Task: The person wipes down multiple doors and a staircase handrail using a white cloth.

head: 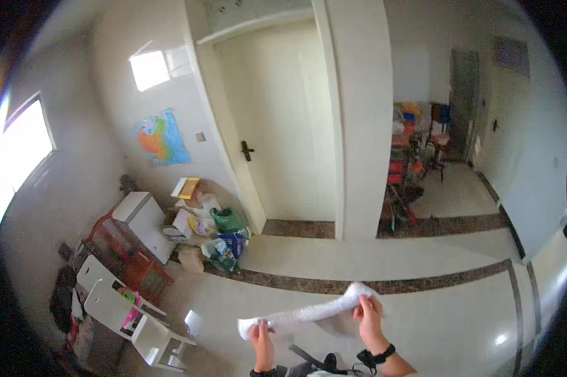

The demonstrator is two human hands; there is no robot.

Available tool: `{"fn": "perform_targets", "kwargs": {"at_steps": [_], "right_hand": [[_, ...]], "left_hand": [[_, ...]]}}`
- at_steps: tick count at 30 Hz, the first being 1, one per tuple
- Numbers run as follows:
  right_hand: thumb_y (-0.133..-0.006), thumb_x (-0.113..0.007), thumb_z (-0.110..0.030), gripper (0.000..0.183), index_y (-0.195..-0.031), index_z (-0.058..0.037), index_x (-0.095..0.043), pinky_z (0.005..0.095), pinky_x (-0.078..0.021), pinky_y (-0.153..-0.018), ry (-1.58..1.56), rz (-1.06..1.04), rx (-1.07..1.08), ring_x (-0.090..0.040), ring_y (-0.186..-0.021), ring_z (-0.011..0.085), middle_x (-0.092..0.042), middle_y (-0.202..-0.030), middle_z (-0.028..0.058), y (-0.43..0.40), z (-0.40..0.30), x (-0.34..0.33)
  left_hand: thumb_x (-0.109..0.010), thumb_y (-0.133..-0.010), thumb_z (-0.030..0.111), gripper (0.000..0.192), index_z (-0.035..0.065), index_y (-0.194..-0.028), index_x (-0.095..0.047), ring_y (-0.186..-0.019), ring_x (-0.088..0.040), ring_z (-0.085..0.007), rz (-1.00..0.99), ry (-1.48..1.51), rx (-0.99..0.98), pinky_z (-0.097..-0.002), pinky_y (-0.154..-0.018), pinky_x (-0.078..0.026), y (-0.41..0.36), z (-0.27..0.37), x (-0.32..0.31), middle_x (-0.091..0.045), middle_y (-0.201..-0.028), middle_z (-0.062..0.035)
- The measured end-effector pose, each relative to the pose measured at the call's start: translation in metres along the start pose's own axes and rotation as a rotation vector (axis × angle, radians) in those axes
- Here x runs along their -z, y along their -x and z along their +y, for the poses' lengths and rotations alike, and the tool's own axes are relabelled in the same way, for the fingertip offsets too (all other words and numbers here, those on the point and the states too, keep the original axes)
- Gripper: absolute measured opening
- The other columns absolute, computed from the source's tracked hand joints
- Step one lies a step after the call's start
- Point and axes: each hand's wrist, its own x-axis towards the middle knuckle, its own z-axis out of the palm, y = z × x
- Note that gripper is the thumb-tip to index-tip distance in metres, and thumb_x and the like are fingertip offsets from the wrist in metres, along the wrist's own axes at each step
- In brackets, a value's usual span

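A long strip of white fluffy cloth [311,312] stretches between my hands, held up above the tiled floor. My left hand [262,346] pinches it close to its left end, thumb against fingers. Further right and a little higher, my right hand [371,325] grips it near the bunched right end. Both wrists wear black bands. Below the cloth, at the bottom edge, black straps show in front of my body.
White chairs [109,301] stand at the lower left, near a reddish wooden cabinet [132,254] and a small white fridge or cabinet [146,226]. Bags [227,245] and boxes lie by the closed door [283,127]. Through an opening at right, a chair [439,136] stands beside piled items.
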Motion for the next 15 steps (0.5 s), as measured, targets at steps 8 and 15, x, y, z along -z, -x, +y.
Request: {"fn": "perform_targets", "kwargs": {"at_steps": [8, 15], "right_hand": [[-0.092, -0.056, -0.023, 0.025, -0.075, -0.0042, -0.056, 0.0233, -0.0366, -0.049, 0.29, -0.039, 0.225, -0.049, -0.055, 0.0078, -0.054, -0.063, 0.0017, -0.136, 0.018, -0.034], [-0.091, -0.057, -0.023, 0.026, -0.075, -0.0026, -0.055, 0.0247, -0.039, -0.053, 0.208, 0.026, 0.153, -0.05, -0.057, 0.0085, -0.054, -0.064, 0.0013, -0.239, 0.028, -0.074]], "left_hand": [[-0.049, -0.094, 0.014, 0.025, 0.0026, -0.073, -0.044, -0.066, -0.041, -0.0091, 0.162, -0.103, -0.222, -0.0252, -0.057, -0.036, -0.125, -0.023, -0.083, -0.043, -0.074, -0.0009], [-0.047, -0.094, 0.021, 0.028, -0.0041, -0.085, -0.056, -0.067, -0.048, -0.0253, 0.012, -0.358, -0.226, -0.0374, -0.061, -0.039, -0.224, -0.026, -0.141, -0.056, -0.073, -0.0124]]}}
